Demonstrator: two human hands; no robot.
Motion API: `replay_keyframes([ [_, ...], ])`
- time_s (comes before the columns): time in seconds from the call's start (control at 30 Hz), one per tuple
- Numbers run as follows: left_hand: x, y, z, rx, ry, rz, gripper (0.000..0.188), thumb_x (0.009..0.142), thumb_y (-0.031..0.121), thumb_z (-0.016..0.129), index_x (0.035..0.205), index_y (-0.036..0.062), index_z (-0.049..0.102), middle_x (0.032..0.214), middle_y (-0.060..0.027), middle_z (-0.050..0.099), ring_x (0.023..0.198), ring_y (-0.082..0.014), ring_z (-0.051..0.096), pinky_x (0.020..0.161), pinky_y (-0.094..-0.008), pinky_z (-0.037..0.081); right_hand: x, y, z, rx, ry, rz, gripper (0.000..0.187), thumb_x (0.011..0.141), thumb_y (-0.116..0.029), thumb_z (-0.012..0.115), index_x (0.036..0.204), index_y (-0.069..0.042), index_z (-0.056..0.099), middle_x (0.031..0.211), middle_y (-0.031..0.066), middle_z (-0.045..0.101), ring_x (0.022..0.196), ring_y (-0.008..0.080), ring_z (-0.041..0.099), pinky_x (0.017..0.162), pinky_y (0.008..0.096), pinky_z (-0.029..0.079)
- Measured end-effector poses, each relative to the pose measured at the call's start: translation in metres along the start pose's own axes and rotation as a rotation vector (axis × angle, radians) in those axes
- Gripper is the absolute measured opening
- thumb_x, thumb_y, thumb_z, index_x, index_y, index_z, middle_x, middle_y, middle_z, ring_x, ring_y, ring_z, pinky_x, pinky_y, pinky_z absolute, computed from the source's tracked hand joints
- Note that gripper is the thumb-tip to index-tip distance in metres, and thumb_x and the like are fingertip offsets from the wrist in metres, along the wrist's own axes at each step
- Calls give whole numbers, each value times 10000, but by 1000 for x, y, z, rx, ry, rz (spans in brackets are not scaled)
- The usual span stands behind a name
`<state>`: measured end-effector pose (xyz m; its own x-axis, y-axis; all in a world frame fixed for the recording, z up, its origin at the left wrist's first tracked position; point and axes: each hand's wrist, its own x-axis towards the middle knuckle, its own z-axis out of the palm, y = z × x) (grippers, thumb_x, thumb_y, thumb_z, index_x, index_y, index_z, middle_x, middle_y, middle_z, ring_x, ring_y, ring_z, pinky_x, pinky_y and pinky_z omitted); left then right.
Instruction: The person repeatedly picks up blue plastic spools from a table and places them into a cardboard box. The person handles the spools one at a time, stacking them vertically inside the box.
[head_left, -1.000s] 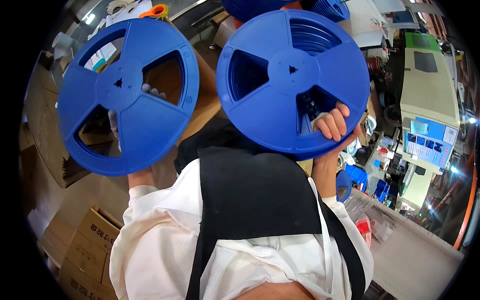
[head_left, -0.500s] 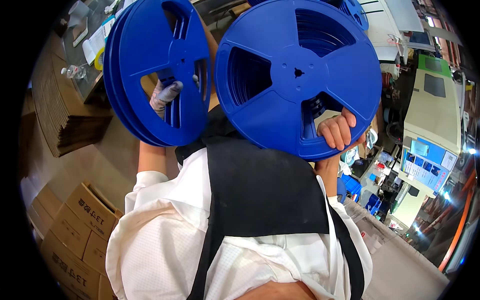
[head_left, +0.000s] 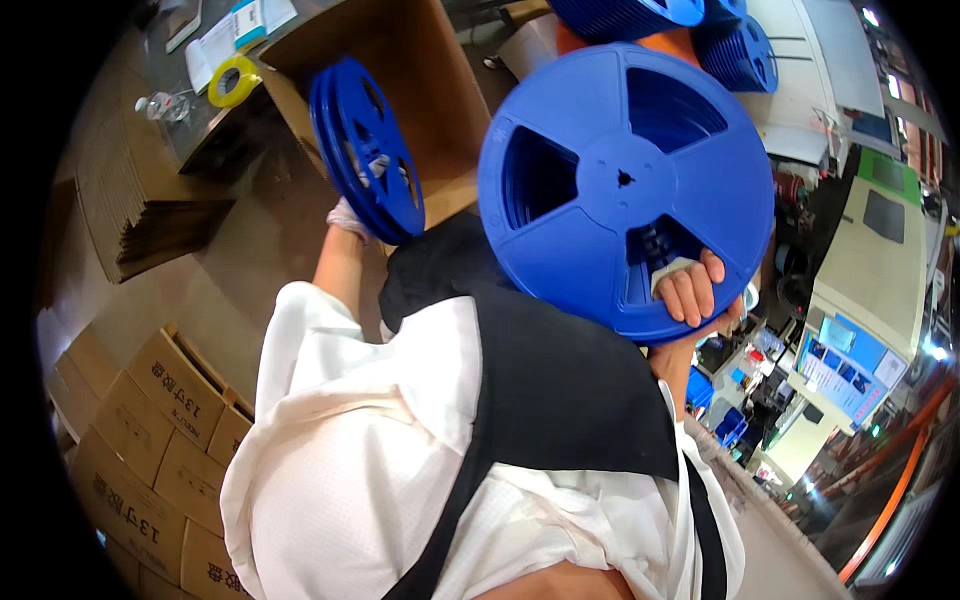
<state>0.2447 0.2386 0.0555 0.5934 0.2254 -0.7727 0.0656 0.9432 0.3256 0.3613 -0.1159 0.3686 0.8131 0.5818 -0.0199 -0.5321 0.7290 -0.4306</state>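
Observation:
My left hand (head_left: pixel 348 217), in a pale glove, grips a few blue plastic reels (head_left: pixel 403 208). They are held on edge at the mouth of an open cardboard box (head_left: pixel 436 75). Some fingertips show through a cut-out in the front reel; the others are hidden. On the right, my right hand (head_left: pixel 690 291) curls its bare fingers over the lower rim and window of a thick stack of blue reels (head_left: pixel 560 225). The stack's round face is turned up toward me, and layered discs show through its windows.
More blue reels (head_left: pixel 738 55) stand in stacks at the far side. Flat cardboard sheets (head_left: pixel 150 215) and printed cartons (head_left: pixel 165 400) are on the left. Yellow tape (head_left: pixel 232 82) and a plastic bottle (head_left: pixel 163 106) lie on a grey table. A pale machine (head_left: pixel 865 240) stands right.
My left hand has carried its reels away from me to the box, now in plain view. The right-hand stack sits slightly lower and further right, still gripped.

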Motion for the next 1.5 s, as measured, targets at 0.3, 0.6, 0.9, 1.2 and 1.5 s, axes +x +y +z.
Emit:
replay_keyframes([
  [0.3,21,-48,-90,210,497,-237,660,892,527,473,1371,74,447,1296,-109,556,1136,-279,554,960,-404,432,-3,-1,-3,-92,124,5,376,821,-315,687,1008,-48,502,601,-7,502,494,112,509,504,266,409],
  [0.6,-61,-25,90,1030,-171,727,321,913,209,589,1187,42,606,1132,-158,631,1025,-253,604,892,-330,473,-7,2,-2,-85,121,-32,405,817,-352,666,1023,-53,487,616,-6,472,495,111,465,504,275,374],
  [0.9,-105,-9,182,1847,-1422,969,557,636,155,723,1162,74,558,1222,-108,556,1264,-339,439,1058,-467,360,-27,4,-14,1,279,-203,535,853,-401,581,1188,4,478,825,71,543,715,179,536,680,345,443],
  [1.2,-67,-41,167,1611,-1193,331,364,838,-53,515,1186,31,580,1012,-94,660,916,-177,634,786,-298,488,-109,-26,-39,-4,914,-537,467,849,-300,578,1174,33,535,1054,161,642,913,301,632,857,459,508],
  [1.5,-149,-186,261,1213,-1053,-320,335,969,181,469,1250,-1,453,1213,-163,581,1090,-254,595,858,-363,541,-332,0,-116,437,1211,-1229,319,777,-265,564,953,-3,520,771,61,526,725,236,519,797,428,453],
])
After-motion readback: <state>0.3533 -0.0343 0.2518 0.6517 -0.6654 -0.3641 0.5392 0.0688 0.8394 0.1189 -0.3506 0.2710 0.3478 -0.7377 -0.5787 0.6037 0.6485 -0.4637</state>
